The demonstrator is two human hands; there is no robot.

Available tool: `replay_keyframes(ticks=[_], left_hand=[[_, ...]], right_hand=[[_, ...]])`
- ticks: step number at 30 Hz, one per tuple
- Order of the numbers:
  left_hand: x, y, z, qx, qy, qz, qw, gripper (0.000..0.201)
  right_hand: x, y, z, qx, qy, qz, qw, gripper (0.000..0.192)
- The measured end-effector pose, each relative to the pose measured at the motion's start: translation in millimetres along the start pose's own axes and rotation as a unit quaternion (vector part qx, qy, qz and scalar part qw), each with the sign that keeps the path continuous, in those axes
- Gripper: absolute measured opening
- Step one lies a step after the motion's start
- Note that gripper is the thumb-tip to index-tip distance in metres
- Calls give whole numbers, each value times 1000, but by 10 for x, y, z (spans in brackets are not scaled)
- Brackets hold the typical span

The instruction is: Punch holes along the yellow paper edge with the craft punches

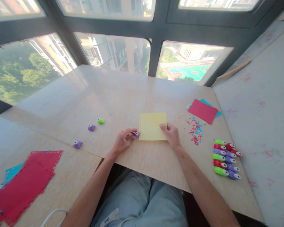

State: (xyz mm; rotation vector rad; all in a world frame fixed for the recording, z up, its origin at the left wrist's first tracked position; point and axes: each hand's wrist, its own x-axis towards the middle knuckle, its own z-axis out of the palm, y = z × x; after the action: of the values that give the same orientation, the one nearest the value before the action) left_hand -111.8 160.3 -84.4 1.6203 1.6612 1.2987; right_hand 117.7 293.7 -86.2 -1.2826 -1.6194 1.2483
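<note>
On the beige table (123, 94), near its front edge, lies a yellow paper sheet (152, 126). My left hand (123, 141) pinches a small purple paper punch (137, 134) onto its left edge; my right hand (172, 134) presses flat on the right edge. If that pressure eases, the sheet could shift and the holes drift crooked.

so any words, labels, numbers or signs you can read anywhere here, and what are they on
"X": a dark mark on a white tag on the jeans at the bottom edge; it may be only a cross.
Nothing else is readable: the yellow paper is blank, and any print on the small purple punch in the left hand or the row of punches is too small to tell.
</note>
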Motion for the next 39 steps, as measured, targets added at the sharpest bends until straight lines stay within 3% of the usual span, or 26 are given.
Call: replay_keyframes(ticks=[14,21,31,39], left_hand=[[15,16,1,81,-16,27,996,26],[9,77,-9,73,-19,18,997,28],[8,95,-18,59,-13,21,998,33],[-43,61,-45,145,-38,42,988,30]], right_hand=[[0,-29,63,-71,7,-46,996,29],[-15,-33,94,-118,30,-66,990,29],[-18,-75,164,-115,54,-46,991,31],[-28,-126,170,-108,64,-22,992,33]])
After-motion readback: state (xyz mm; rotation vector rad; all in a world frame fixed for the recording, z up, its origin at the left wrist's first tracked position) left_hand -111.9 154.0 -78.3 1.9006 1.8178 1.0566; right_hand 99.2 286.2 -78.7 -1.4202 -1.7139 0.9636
